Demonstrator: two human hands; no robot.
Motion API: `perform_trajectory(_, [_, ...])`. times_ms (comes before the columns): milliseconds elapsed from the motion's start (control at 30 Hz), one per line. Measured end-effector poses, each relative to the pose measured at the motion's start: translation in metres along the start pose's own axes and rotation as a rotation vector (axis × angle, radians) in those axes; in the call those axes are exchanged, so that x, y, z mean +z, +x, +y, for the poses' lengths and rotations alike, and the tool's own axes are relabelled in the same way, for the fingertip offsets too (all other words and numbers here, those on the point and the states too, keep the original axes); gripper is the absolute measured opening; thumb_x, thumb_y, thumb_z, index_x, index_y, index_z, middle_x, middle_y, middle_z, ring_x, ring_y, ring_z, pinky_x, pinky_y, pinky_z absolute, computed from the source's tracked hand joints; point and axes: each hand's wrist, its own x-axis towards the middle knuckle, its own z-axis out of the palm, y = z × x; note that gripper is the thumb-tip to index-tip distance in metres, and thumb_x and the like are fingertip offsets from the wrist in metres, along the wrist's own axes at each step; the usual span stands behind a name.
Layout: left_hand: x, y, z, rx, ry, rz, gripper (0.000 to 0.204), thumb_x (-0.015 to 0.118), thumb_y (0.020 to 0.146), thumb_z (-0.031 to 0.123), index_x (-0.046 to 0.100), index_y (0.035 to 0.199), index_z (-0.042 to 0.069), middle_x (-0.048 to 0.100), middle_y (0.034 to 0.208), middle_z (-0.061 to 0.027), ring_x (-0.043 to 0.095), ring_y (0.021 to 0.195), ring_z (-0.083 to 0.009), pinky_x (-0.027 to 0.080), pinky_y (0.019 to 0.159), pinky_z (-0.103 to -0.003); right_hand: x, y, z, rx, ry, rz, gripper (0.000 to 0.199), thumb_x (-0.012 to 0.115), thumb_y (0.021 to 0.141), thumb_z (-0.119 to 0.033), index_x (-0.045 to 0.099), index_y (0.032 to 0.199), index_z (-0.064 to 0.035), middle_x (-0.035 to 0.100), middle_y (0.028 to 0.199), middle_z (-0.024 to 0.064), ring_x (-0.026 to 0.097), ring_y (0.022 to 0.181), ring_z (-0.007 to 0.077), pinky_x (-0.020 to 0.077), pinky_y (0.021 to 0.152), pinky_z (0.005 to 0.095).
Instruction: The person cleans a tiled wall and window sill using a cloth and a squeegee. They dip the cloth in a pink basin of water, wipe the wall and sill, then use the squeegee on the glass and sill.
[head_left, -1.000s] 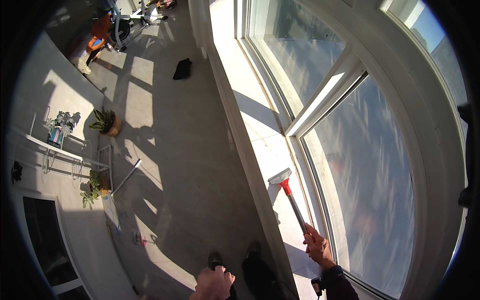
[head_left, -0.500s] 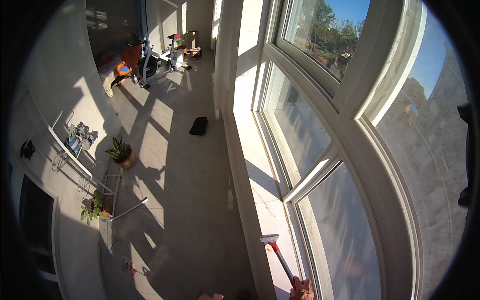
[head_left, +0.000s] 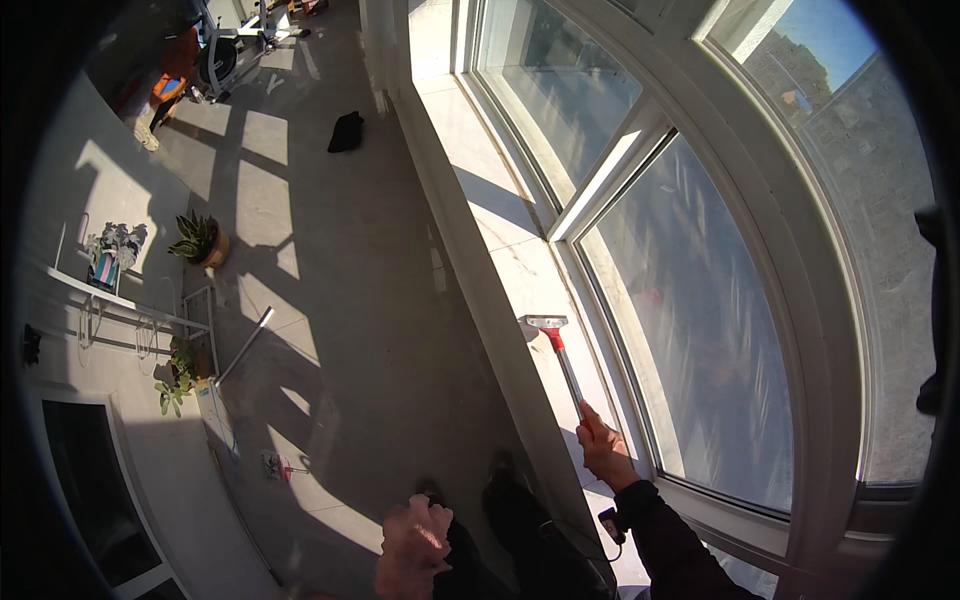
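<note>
A scraper [head_left: 567, 365] with a red neck, a grey shaft and a wide, flat metal head lies along the white window sill. My right hand [head_left: 604, 447] is closed round its handle, and the scraper's head rests over the sill near its inner edge. Low in the picture, what looks like a crumpled pink cloth [head_left: 413, 545] covers my left hand, whose fingers I cannot make out separately. The white-framed window panes [head_left: 690, 320] stand just right of the scraper; whitish streaks show on the glass.
The sill [head_left: 530, 275] drops at its left edge to the grey floor [head_left: 390, 330]. A black item [head_left: 346, 132] lies there. Along the left wall stand a potted plant [head_left: 202, 242], a white rack [head_left: 130, 305] and a loose white bar [head_left: 245, 345]. An exercise bike [head_left: 225, 50] is farther back.
My view has swung downward and toward the window. My right hand and scraper now show higher in the picture, with the forearm in sight. More of the pink shape at my left hand shows.
</note>
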Motion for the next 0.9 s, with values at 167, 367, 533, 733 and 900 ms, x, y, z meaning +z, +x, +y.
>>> perform_trajectory(167, [0.004,-0.011,-0.015,-0.110,-0.100,-0.051,0.015,0.070,0.098,0.010,0.058,0.091,0.009,0.060,0.090,-0.0126,0.061,0.081,-0.0337,0.051,0.071,-0.043,-0.001,-0.037,-0.012,0.151,-0.106,-0.012,0.052,0.063,0.106,-0.019,0.054,0.157,-0.0114,0.076,0.104,0.0202,0.075,0.095,0.0422,0.0598,0.082,0.0508])
perform_trajectory(367, [0.029,-0.008,-0.034,-0.319,-0.969,-0.085,0.010,0.066,0.102,0.008,0.058,0.096,0.010,0.056,0.097,-0.0060,0.058,0.084,-0.0256,0.049,0.079,-0.038,-0.007,-0.009,0.004,-0.038,-0.030,0.103,0.051,0.063,0.107,-0.018,0.054,0.157,-0.0115,0.077,0.103,0.0169,0.075,0.093,0.0395,0.0599,0.082,0.0490])
perform_trajectory(533, [0.052,0.007,-0.037,-0.162,-1.290,-0.189,0.027,0.078,0.088,0.036,0.072,0.108,0.020,0.061,0.105,-0.0016,0.056,0.114,-0.0301,0.055,0.076,-0.039,-0.011,-0.026,-0.011,0.231,-0.036,-0.019,0.058,0.066,0.106,-0.022,0.050,0.161,-0.0144,0.077,0.107,0.0202,0.076,0.096,0.0410,0.0604,0.083,0.0493])
perform_trajectory(733, [0.047,-0.001,-0.035,-0.376,-0.936,-0.281,0.034,0.058,0.105,0.020,0.058,0.138,0.011,0.062,0.126,-0.0026,0.058,0.128,-0.0204,0.047,0.105,-0.036,0.006,-0.019,-0.078,0.555,0.517,-0.097,0.066,0.063,0.105,-0.020,0.039,0.166,-0.0138,0.074,0.091,0.0152,0.073,0.058,0.0249,0.0607,0.057,0.0390])
perform_trajectory(900, [0.036,0.001,-0.007,-0.541,-1.222,-0.235,0.042,0.056,0.109,0.021,0.052,0.148,0.006,0.061,0.138,-0.0037,0.056,0.135,-0.0229,0.046,0.111,-0.037,0.030,0.011,-0.115,0.655,0.857,0.009,0.079,0.064,0.101,-0.008,0.027,0.170,-0.0150,0.064,0.090,0.0092,0.068,0.054,0.0184,0.0560,0.046,0.0344])
